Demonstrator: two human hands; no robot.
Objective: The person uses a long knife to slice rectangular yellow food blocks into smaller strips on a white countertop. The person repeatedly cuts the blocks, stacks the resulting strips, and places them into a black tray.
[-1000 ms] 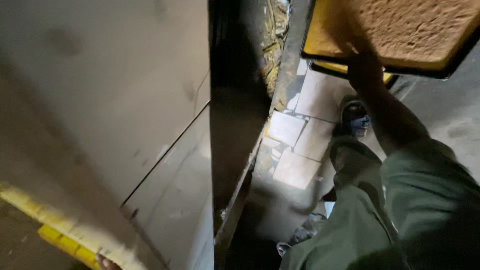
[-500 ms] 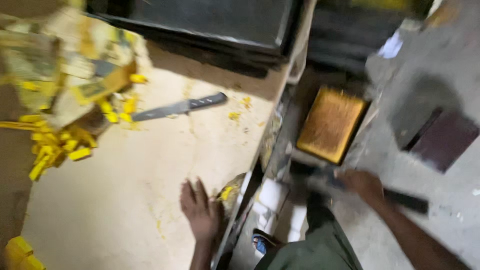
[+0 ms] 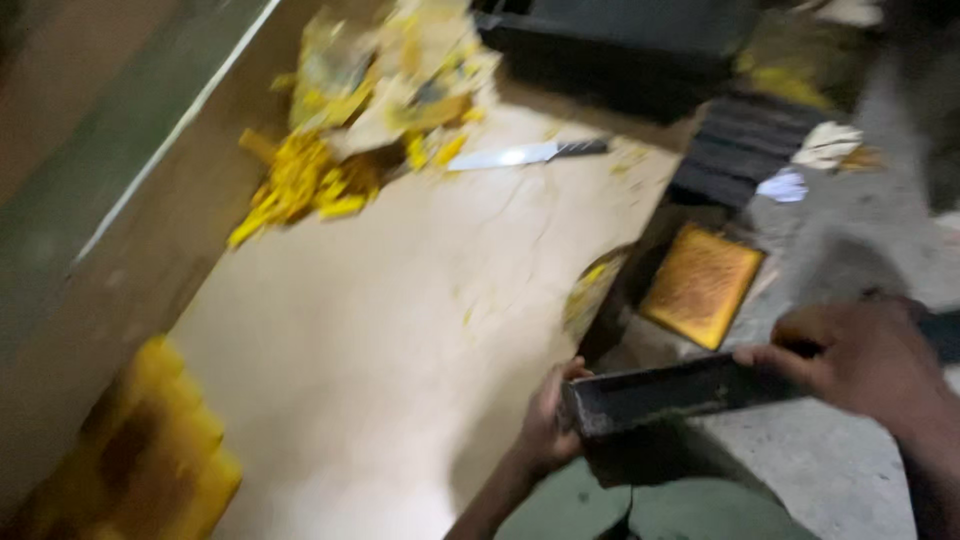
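While my head view blurs, I see both hands lifting a long dark metal baking tray point(image 3: 680, 392) at lower right: left hand point(image 3: 545, 425) clasps its near end, right hand point(image 3: 860, 360) grips its far edge. Cut yellow pieces point(image 3: 300, 185) and a steel knife point(image 3: 525, 153) already lie upper centre on the pale worktop point(image 3: 380, 340). No labels readable.

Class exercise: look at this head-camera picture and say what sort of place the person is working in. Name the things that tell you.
Probably a small food workshop or bakery. A worktable bears a knife and yellow scraps; both hands hold a dark metal tray; a golden slab lies below.
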